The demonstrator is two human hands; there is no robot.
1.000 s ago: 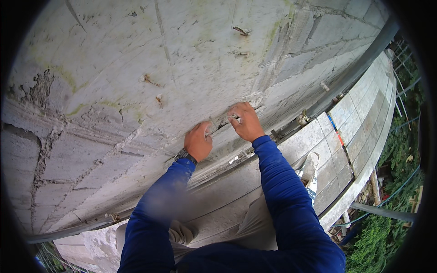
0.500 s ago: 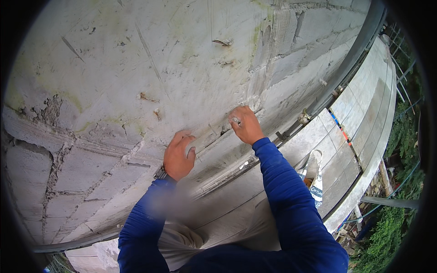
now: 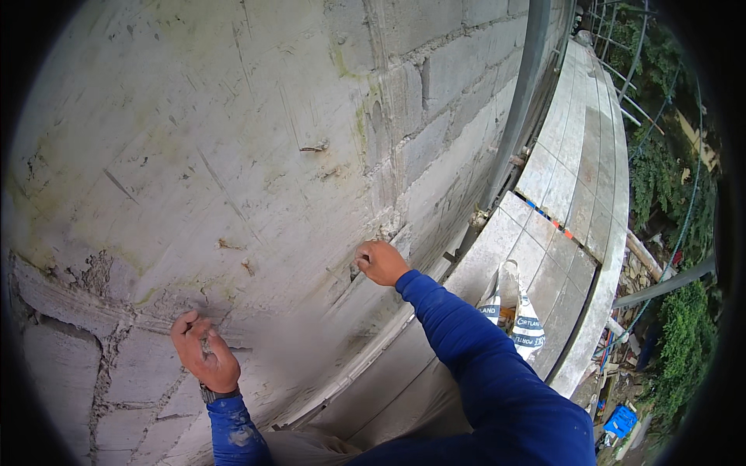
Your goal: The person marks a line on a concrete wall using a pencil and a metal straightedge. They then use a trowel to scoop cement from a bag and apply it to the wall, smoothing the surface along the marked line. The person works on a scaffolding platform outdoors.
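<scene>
My right hand [image 3: 379,262] has its fingers curled at a narrow crack along a ledge in the pale, rough concrete wall [image 3: 179,116]; whatever is in its grip is too small to make out. Off to the left, my left hand [image 3: 206,353] is raised near a mortar seam, its fingers bent but apart, holding nothing visible. Rusty metal stubs [image 3: 228,245] stick out of the wall between the hands, and exposed grey blocks [image 3: 136,377] show at the lower left.
Scaffold planks [image 3: 567,171] run along the wall's right, bearing a printed sack [image 3: 527,330] beside my arm. A metal pipe [image 3: 521,93] follows the wall. Beyond the planks are poles, ropes [image 3: 695,179], foliage [image 3: 672,349], debris and a blue object [image 3: 620,421] below.
My left hand has moved leftward and down, away from my right hand, which stays at the crack. The view has swung, showing more of the planks and the drop beside them.
</scene>
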